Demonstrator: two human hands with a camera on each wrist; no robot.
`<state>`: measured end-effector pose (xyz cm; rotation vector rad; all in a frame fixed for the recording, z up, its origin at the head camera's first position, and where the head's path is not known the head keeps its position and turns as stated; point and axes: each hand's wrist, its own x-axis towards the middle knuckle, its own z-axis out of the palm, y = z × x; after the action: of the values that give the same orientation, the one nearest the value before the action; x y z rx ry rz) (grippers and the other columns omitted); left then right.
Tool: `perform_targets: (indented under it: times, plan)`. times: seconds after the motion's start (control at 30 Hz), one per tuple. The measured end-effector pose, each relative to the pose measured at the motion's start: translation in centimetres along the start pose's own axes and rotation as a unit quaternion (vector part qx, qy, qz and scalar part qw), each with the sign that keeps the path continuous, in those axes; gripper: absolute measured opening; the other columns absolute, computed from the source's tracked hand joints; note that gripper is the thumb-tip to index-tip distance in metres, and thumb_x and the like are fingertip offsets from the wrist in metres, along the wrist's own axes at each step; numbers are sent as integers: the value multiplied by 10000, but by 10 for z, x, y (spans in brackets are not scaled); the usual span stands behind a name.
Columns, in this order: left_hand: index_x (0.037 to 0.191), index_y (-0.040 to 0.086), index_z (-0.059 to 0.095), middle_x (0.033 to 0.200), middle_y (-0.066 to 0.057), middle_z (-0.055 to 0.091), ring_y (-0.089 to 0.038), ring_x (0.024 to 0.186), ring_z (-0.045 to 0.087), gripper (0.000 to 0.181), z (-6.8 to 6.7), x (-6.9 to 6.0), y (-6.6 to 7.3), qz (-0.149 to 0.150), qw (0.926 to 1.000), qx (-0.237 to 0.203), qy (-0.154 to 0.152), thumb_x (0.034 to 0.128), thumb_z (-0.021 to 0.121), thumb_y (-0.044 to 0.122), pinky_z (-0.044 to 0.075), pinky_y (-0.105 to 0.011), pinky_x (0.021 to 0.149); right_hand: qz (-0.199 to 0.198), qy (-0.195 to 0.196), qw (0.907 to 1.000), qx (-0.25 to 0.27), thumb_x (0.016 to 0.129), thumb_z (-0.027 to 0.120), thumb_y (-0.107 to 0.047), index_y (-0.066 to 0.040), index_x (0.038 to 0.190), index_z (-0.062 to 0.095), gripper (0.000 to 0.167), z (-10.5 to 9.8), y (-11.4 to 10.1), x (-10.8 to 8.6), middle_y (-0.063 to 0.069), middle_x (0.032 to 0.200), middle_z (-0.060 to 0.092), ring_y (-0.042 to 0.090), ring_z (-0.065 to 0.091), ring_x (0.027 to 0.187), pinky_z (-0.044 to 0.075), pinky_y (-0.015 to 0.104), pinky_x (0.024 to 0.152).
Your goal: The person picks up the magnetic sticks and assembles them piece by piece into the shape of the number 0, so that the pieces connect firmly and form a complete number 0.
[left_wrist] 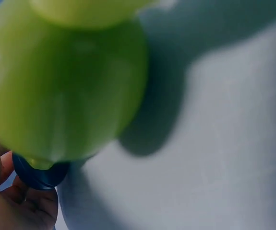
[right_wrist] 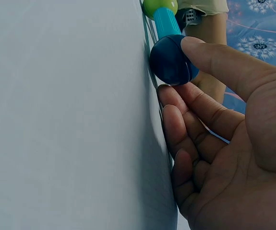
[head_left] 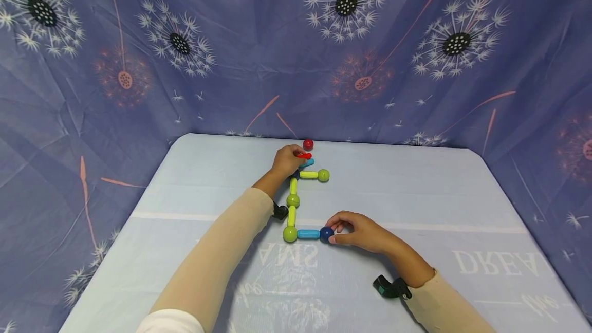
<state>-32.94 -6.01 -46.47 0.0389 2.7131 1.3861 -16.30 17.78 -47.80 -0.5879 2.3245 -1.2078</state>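
Fingers (right_wrist: 209, 108) (right hand (head_left: 363, 231), curled) pinch the navy ball (head_left: 326, 234).

Inverted "DREA" (head_left: 497, 262), "AMS" (head_left: 289, 255) on tablecloth (head_left: 393, 197)

dim wrist views, blurred green ball (left_wrist: 66, 91)
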Motion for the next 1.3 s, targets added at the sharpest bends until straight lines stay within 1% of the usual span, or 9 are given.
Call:
perform_targets:
  times: [0.1,0.2,0.33,0.53,0.73,0.93,1.07,1.17,1.3]
  plan:
    - [1125,107,716,1165,-86,691,-251,1089,606,194,-2,-1,1,55,9999,-26,93,933,716,140,533,-378,976,11,-14,10000,-25,875,796,-358,-228,1149,689,322,0,0,0,-36,1053,647,160,569,983,476,218,855]
    - [1117,112,726,1152,-75,704,-242,1071,615,187,-3,-1,2,77,9996,-159,229,939,714,167,536,-376,970,21,-18,10000,-38,877,794,-356,-228,1151,688,320,0,0,1,-42,1054,647,156,570,982,476,218,855]
    - [1130,106,733,1147,-83,710,-245,1065,627,207,-6,-5,5,75,9986,-389,351,944,714,193,540,-388,973,13,0,10000,-12,880,793,-340,-225,1151,689,312,1,-1,1,-44,1056,647,148,573,977,480,216,852]
    - [1178,86,728,1187,-93,708,-246,1109,637,254,-12,-14,12,157,9969,-677,375,952,711,202,541,-385,995,-16,35,10000,-22,878,795,-346,-227,1149,691,314,1,0,0,-46,1053,645,137,573,971,480,216,853]
    - [1180,114,747,1203,-82,688,-232,1075,610,288,-20,-18,15,51,9938,-1050,374,936,735,266,538,-363,910,-13,21,10000,-27,880,794,-343,-225,1154,688,316,1,0,0,-43,1056,646,140,572,973,480,216,854]
    - [1146,143,756,1270,-62,666,-223,1120,584,261,-29,-25,18,-131,9900,-1389,210,938,732,298,517,-363,944,-11,14,10000,-20,881,793,-335,-223,1153,690,312,1,-1,0,-38,1059,647,151,571,977,480,215,850]
    - [1153,146,744,1214,-61,690,-296,1078,615,259,-32,-30,18,-190,9870,-1595,48,950,718,304,535,-414,923,-14,12,10000,-11,881,792,-347,-222,1152,690,316,1,-1,0,-35,1059,646,150,570,975,480,215,849]
    - [1159,124,735,1167,-82,710,-351,1062,641,268,-32,-34,17,-119,9842,-1765,-46,957,711,298,549,-458,942,-22,15,10000,10,879,793,-352,-219,1153,690,321,0,-1,-1,-33,1062,646,150,571,976,481,215,850]
    - [1190,77,718,1133,-119,712,-385,1067,677,295,-31,-39,15,44,9805,-1958,-140,964,705,267,580,-438,937,-33,22,10000,21,878,795,-346,-219,1152,690,319,0,-1,0,-34,1063,648,157,571,980,481,213,849]
